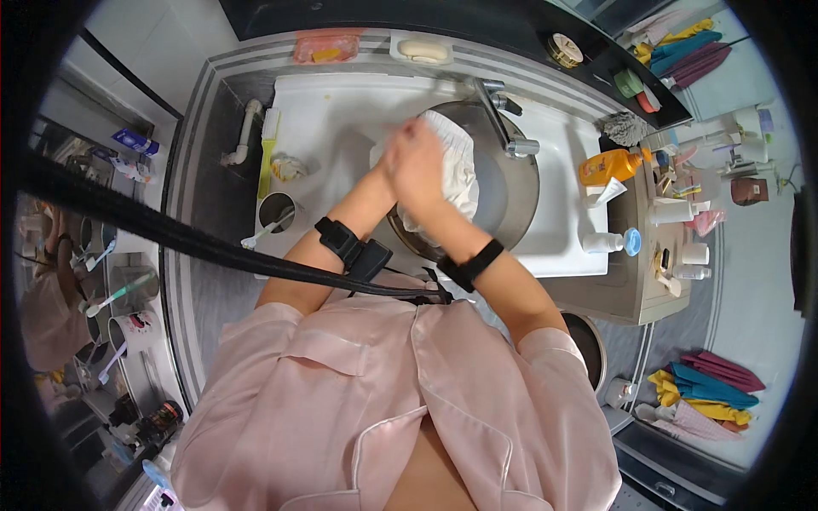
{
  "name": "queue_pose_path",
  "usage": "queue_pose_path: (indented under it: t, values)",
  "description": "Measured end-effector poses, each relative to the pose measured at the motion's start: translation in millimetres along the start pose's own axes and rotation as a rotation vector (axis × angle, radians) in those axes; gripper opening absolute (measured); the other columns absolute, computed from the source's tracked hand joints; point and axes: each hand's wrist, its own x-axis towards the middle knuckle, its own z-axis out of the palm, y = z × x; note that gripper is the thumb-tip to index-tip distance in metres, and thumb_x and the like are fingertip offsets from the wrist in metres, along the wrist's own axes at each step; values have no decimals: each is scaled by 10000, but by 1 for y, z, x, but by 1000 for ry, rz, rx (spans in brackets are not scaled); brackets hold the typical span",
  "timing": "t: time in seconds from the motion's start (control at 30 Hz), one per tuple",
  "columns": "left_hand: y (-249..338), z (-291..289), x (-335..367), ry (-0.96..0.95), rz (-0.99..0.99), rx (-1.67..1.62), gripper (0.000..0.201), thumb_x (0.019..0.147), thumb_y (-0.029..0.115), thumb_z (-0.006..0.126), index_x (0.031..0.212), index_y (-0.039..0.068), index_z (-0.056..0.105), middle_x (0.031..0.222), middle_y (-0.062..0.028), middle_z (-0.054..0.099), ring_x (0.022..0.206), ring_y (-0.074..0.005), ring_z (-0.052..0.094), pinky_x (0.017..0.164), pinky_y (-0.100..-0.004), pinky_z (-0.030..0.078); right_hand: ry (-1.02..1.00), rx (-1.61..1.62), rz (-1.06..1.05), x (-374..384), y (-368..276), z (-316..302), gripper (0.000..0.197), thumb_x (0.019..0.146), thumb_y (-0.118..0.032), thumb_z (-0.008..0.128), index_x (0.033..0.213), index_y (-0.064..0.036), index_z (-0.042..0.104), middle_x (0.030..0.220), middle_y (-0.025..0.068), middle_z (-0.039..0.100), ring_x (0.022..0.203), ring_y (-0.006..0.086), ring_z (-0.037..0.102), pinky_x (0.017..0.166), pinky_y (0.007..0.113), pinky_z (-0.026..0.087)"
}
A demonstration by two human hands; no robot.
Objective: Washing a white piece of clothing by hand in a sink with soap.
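Note:
A white cloth garment (pixel 460 166) with a gathered edge is bunched over the left side of a round metal basin (pixel 511 204) in the white sink. My left hand (pixel 394 160) and my right hand (pixel 421 175) are pressed together on top of this cloth, both closed on it. Motion smears the fingers, and part of the cloth is hidden under the hands. A chrome faucet (pixel 503 119) reaches over the basin just right of the hands. Cloudy water seems to lie in the basin.
On the white sink counter (pixel 562 230) stand an orange bottle (pixel 609 167), a white bottle (pixel 602 243) and, at left, a cup with a toothbrush (pixel 277 213). A soap dish (pixel 422 48) sits behind. A black strap (pixel 170 230) crosses the view at left.

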Motion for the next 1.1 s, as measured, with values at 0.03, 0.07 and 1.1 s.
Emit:
queue_pose_path:
  t: [0.03,0.07,1.1]
  values:
    - [5,1,0,16,-103,-177,352,933,314,344,1157,79,482,1095,-72,566,981,-198,557,851,-337,449,-70,68,-6,-3,-1,3,126,741,-122,555,701,-4,567,821,172,531,735,331,512,642,433,413]
    - [21,6,-1,27,-206,-355,353,932,316,347,1162,81,476,1108,-69,559,993,-195,549,855,-335,445,-138,132,-10,-4,0,2,135,750,-131,547,718,-7,587,833,170,537,732,327,509,651,436,409]
    - [40,2,-7,16,-601,-1045,299,898,308,427,1043,87,568,937,-65,623,860,-180,597,790,-318,478,84,242,537,4,31,-9,312,831,-132,441,1053,57,552,1156,247,506,1088,387,468,953,406,352]
